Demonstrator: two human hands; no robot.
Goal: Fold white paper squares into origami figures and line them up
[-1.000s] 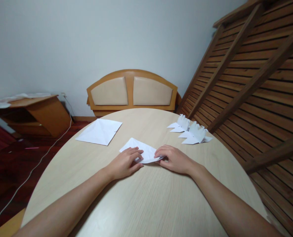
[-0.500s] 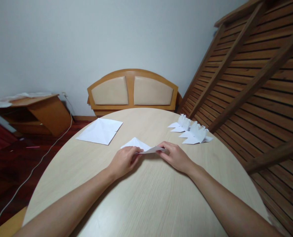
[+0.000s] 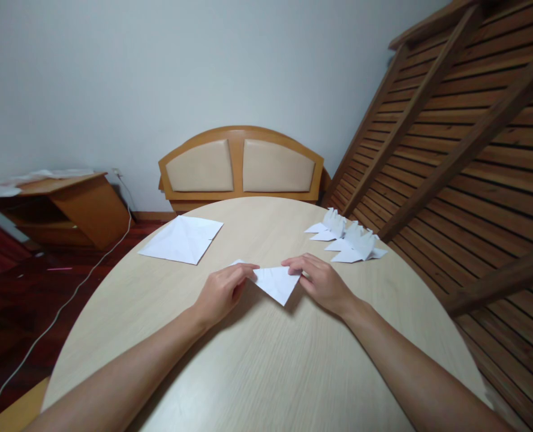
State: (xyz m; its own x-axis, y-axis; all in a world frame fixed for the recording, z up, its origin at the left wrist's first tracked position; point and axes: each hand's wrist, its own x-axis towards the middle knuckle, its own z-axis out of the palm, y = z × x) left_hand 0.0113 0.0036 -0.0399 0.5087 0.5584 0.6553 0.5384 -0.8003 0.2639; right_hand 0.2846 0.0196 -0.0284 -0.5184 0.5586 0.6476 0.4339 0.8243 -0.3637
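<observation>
A folded white paper triangle [image 3: 275,283] hangs point-down just above the round light-wood table [image 3: 266,360]. My left hand [image 3: 223,292] pinches its left corner and my right hand [image 3: 321,282] pinches its right corner. A small white corner of the paper shows behind my left fingers.
A flat creased white sheet [image 3: 181,239] lies at the far left of the table. Several finished folded paper figures [image 3: 349,239] sit at the far right. A padded wooden chair back [image 3: 241,165] stands beyond the table. A slatted wooden frame [image 3: 473,138] leans on the right. A low cabinet [image 3: 63,207] and a cable are on the left floor.
The paper lay flat under both hands a second ago. Both hands lifted its near edge and turned it over, so a triangular flap now points down toward me.
</observation>
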